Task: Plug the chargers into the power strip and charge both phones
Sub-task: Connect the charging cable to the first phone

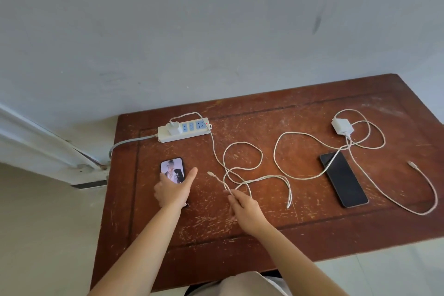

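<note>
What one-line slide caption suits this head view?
Left hand on lit phone, right hand pinching plugged-in charger's cable; second charger lies unplugged.

White power strip [183, 129] with blue sockets, red light. White chargers [173, 128], [342, 126], off-white cables [242, 166]. Lit phone [172, 170] shows a greyish picture; other phone [343, 179] black. Table [300, 235] reddish-brown, scratched pale. Wall [192, 31] grey-blue.

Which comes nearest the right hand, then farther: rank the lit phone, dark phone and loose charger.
From the right hand:
1. Lit phone, to its left, under the left hand.
2. Dark phone, to its right.
3. Loose charger, far right, at the back.
</note>
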`<state>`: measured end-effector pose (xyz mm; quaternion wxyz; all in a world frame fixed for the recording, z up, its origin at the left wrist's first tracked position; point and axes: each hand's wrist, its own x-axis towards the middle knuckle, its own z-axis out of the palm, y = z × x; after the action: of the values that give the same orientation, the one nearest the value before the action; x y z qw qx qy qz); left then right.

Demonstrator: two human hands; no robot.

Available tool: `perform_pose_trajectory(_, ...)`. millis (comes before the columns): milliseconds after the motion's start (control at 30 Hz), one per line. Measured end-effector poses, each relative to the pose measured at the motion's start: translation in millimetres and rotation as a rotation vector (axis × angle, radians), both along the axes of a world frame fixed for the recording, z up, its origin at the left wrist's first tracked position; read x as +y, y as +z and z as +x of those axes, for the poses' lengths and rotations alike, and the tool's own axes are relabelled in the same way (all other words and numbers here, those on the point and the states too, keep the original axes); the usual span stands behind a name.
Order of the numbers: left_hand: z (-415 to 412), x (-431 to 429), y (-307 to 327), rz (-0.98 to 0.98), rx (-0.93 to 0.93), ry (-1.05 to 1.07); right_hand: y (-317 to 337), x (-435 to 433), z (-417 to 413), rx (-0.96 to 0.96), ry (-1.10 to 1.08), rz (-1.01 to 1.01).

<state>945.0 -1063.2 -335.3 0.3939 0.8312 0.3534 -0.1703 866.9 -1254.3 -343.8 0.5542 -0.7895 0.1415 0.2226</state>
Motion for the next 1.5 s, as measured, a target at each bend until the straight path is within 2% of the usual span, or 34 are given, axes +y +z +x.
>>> perform_pose_trajectory(67,4,5,-7,0.193,0.064,-0.026,-3,-9,-2,0.074,-0.112,0.032)
perform_pose_trajectory(133,10,9,-10,0.268,0.106,-0.088,-6,-18,-4,0.142,-0.203,0.060)
perform_pose_trajectory(367,33,3,-18,0.422,0.107,-0.285,-11,-29,-17,0.246,-0.386,0.249)
perform_pose_trajectory(533,19,-1,-12,0.381,0.070,-0.304,-2,-17,-18,0.294,-0.421,0.297)
perform_pose_trajectory(600,12,-1,-11,0.249,0.051,-0.219,7,-11,-16,0.307,-0.424,0.320)
perform_pose_trajectory(667,8,-3,-7,0.013,0.012,-0.051,16,-5,-13,0.311,-0.390,0.330)
perform_pose_trajectory(733,6,-7,0,-0.237,-0.016,0.127,24,1,-10,0.305,-0.315,0.342)
perform_pose_trajectory(800,5,-13,11,-0.386,-0.033,0.220,33,7,-7,0.300,-0.225,0.376)
perform_pose_trajectory(933,2,-22,22,-0.464,-0.101,0.244,58,13,-2,0.336,-0.140,0.549)
perform_pose_trajectory(1067,-3,-32,32,-0.509,-0.177,0.229,68,9,-2,0.304,-0.194,0.618)
perform_pose_trajectory(1233,-6,-28,50,-0.672,-0.193,0.211,71,-1,-2,0.297,-0.248,0.721)
perform_pose_trajectory(1433,-14,-12,56,-1.154,-0.199,0.376,70,-7,-6,0.325,-0.300,0.834)
perform_pose_trajectory(1500,-16,-10,54,-1.241,-0.199,0.379,70,-7,-8,0.356,-0.320,0.862)
